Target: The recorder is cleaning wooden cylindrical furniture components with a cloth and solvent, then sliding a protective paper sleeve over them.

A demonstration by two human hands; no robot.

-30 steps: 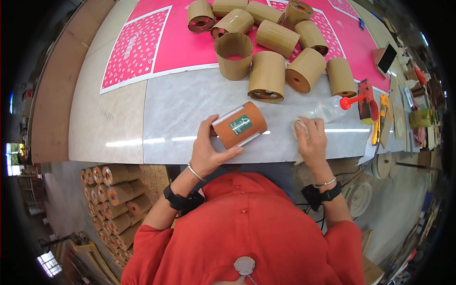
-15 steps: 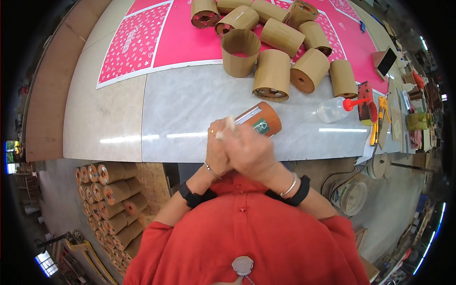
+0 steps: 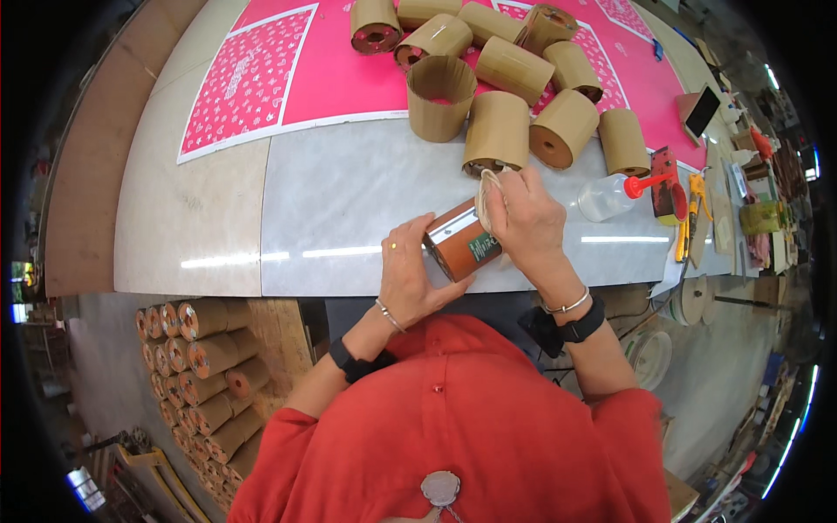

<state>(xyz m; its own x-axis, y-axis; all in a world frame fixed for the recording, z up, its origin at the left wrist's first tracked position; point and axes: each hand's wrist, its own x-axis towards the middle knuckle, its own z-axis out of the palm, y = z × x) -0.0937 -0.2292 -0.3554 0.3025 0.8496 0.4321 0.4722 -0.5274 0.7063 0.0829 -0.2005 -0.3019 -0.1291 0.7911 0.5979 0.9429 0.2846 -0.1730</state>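
Widely spread, left hand (image 3: 410,272) gripping brown cylinder (image 3: 455,250), right hand (image 3: 530,218) pinching pale cloth (image 3: 484,202) at its end

Loose red button-front shirt (image 3: 514,444), short wide sleeves (image 3: 632,431), small red buttons (image 3: 438,390) down the middle. Round silver-grey pendant (image 3: 440,488) on a metal chain (image 3: 456,516). Left hand (image 3: 407,277): gold-coloured ring (image 3: 393,246); slim silver bangle (image 3: 390,315) and wide black strap (image 3: 349,359) behind it. Right side: another silver bangle (image 3: 568,303), another black strap (image 3: 582,321), boxy black unit (image 3: 542,331) attached.
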